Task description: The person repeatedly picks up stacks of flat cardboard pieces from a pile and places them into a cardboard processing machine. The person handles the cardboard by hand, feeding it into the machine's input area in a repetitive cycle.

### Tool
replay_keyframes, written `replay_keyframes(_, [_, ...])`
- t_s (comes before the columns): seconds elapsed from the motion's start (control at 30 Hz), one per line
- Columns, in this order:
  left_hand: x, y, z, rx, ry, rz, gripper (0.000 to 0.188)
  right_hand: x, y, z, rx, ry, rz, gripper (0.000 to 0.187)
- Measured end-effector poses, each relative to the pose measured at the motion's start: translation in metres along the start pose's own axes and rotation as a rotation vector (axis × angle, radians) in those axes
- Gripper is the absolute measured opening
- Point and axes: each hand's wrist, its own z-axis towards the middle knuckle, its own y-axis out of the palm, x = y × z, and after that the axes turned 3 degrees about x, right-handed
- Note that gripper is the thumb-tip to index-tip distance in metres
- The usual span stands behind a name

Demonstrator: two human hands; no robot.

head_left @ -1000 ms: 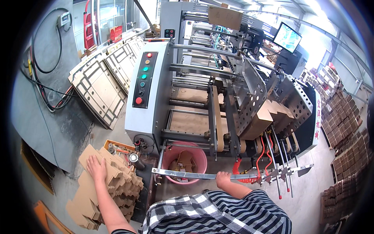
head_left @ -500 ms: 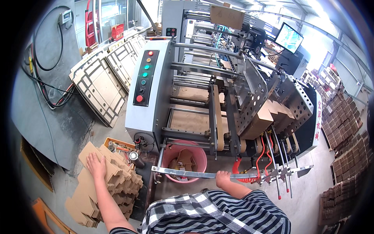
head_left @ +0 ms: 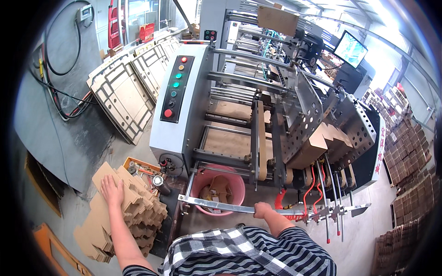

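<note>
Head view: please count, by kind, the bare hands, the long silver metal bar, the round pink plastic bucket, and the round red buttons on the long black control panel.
Bare hands (left hand, right hand): 2
Long silver metal bar: 1
Round pink plastic bucket: 1
Round red buttons on long black control panel: 2
Total: 6

Lit monitor (head_left: 351, 49), upper right; brown stacks (head_left: 407, 148) lining right edge. Pale, dark-lined boards (head_left: 122, 94) lean left of center; red ladder (head_left: 113, 28), upper left. Pink bin (head_left: 238, 186) with cardboard scraps (head_left: 220, 186), lower center; orange tool tray (head_left: 130, 160), lower left.
</note>
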Motion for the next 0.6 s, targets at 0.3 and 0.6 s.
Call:
replay_keyframes(0.3, [-0.003, 0.001, 0.001, 0.023, 0.024, -0.027, 0.061, 0.003, 0.002, -0.002, 0.122, -0.027, 0.133, 0.040])
replay_keyframes(0.6, [-0.008, 0.004, 0.003, 0.013, 0.024, -0.026, 0.060, 0.000, -0.008, -0.007, 0.061, -0.046, 0.066, 0.039])
